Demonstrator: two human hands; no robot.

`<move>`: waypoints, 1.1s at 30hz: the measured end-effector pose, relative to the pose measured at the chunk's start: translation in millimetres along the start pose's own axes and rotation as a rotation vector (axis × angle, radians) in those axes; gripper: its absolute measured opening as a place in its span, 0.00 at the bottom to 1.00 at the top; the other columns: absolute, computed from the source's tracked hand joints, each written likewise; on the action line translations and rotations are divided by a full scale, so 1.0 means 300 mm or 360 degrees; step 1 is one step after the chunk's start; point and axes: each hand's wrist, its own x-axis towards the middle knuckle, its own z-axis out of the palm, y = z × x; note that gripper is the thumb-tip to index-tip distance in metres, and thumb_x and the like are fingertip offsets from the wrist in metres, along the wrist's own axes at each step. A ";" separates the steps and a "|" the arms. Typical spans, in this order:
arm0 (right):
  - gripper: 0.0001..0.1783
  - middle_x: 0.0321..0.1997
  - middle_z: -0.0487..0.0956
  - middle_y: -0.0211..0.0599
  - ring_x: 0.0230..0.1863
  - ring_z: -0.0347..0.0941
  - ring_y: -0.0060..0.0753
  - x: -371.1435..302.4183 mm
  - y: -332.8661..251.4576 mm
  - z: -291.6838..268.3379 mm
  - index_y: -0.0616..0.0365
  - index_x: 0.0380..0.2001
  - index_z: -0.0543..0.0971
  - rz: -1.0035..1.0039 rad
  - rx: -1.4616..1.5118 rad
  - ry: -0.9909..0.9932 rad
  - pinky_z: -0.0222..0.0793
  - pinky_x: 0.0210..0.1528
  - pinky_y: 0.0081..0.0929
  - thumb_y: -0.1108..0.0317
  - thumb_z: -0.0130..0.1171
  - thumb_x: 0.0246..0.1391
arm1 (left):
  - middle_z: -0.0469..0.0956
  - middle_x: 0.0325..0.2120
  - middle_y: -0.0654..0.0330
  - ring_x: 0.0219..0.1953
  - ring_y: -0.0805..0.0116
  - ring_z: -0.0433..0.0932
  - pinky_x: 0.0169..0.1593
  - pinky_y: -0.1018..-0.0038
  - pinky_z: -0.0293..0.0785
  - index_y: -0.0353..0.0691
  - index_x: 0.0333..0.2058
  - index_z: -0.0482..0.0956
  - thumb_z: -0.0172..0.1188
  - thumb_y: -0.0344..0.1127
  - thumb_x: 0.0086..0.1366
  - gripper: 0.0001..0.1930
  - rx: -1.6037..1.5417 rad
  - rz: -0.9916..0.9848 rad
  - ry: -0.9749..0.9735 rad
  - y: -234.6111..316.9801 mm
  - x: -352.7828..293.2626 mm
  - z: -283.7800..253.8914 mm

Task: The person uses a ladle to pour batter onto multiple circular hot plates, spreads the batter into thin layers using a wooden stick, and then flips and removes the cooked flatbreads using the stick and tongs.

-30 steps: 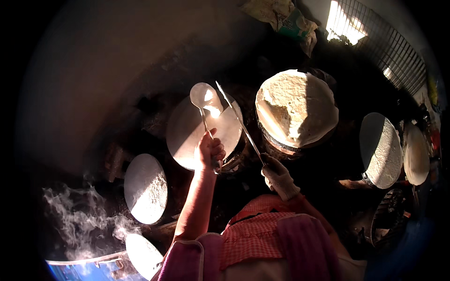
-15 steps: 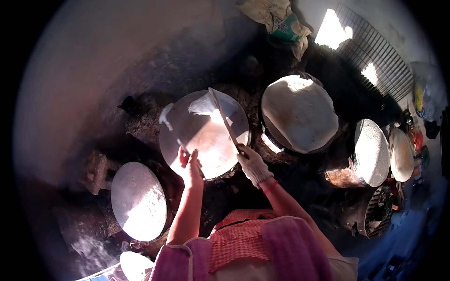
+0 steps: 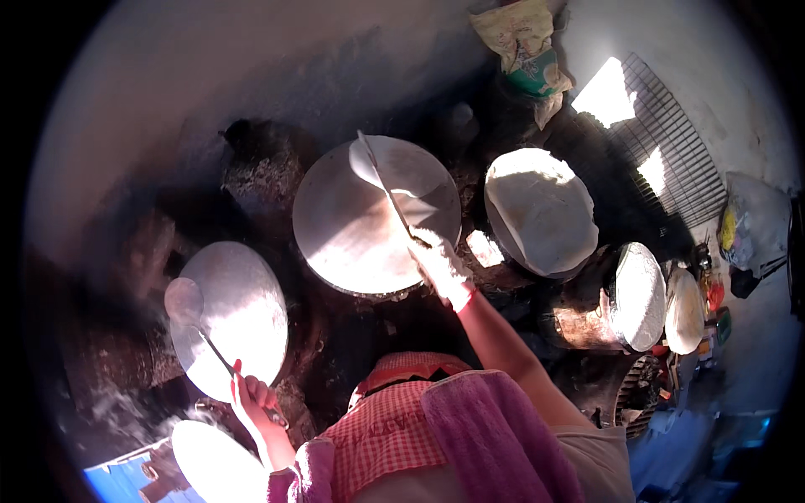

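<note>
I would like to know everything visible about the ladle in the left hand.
The ladle has a dull, round bowl and a thin handle, and looks like metal. It slants from upper left to lower right; the left hand grips the handle. The bowl overlaps the left edge of a pale round plate; I cannot tell whether they touch.

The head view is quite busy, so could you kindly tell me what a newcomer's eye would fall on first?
Probably the large round griddle near the centre, with the gloved right hand holding a long thin tool slanted across it. At the left, the bare left hand holds a ladle over a second griddle, partly sunlit. A glaring patch of light by the wire rack, at the upper right, also draws the eye.
</note>
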 end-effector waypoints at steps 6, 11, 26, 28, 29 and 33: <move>0.18 0.22 0.74 0.21 0.11 0.60 0.11 -0.023 0.005 -0.260 0.53 0.56 0.77 0.0405 0.0737 -0.0147 0.53 0.10 0.16 0.63 0.58 0.64 | 0.59 0.22 0.71 0.16 0.83 0.54 0.17 0.82 0.52 0.43 0.63 0.67 0.48 0.35 0.76 0.19 0.0146 0.0246 0.0143 -0.008 -0.160 -0.016; 0.21 0.25 0.75 0.20 0.17 0.66 0.15 -0.033 -0.072 -0.062 0.52 0.57 0.76 0.0330 0.0309 -0.0274 0.59 0.16 0.15 0.63 0.61 0.62 | 0.58 0.20 0.70 0.15 0.82 0.55 0.16 0.82 0.50 0.44 0.61 0.69 0.50 0.35 0.75 0.18 0.0119 0.0270 0.0183 -0.075 -0.137 -0.018; 0.11 0.28 0.79 0.30 0.22 0.74 0.22 0.073 -0.189 -0.320 0.59 0.45 0.77 0.0241 0.0041 -0.0672 0.71 0.23 0.20 0.66 0.56 0.63 | 0.58 0.20 0.72 0.15 0.83 0.54 0.17 0.82 0.52 0.41 0.57 0.74 0.54 0.34 0.73 0.16 -0.0049 0.0523 0.0397 -0.212 -0.384 0.295; 0.15 0.29 0.79 0.29 0.15 0.69 0.20 0.286 0.029 -0.480 0.61 0.49 0.75 0.0061 0.0487 -0.0528 0.64 0.16 0.17 0.64 0.57 0.64 | 0.61 0.20 0.70 0.15 0.82 0.57 0.17 0.81 0.54 0.44 0.60 0.70 0.54 0.35 0.73 0.18 0.0103 0.0579 0.0374 -0.229 -0.423 0.308; 0.16 0.26 0.78 0.25 0.11 0.65 0.18 0.378 0.105 -0.492 0.61 0.50 0.75 -0.0123 0.0482 -0.0502 0.58 0.11 0.16 0.62 0.56 0.64 | 0.62 0.20 0.70 0.15 0.82 0.56 0.17 0.81 0.54 0.43 0.60 0.69 0.54 0.35 0.73 0.18 0.0128 0.0618 0.0380 -0.236 -0.446 0.311; 0.13 0.20 0.73 0.20 0.15 0.63 0.16 0.312 0.078 -0.264 0.50 0.39 0.75 -0.0695 -0.0796 -0.1157 0.59 0.17 0.19 0.53 0.52 0.65 | 0.62 0.19 0.69 0.13 0.81 0.56 0.16 0.80 0.53 0.42 0.61 0.70 0.52 0.34 0.74 0.18 0.0111 0.0551 0.0312 -0.250 -0.458 0.232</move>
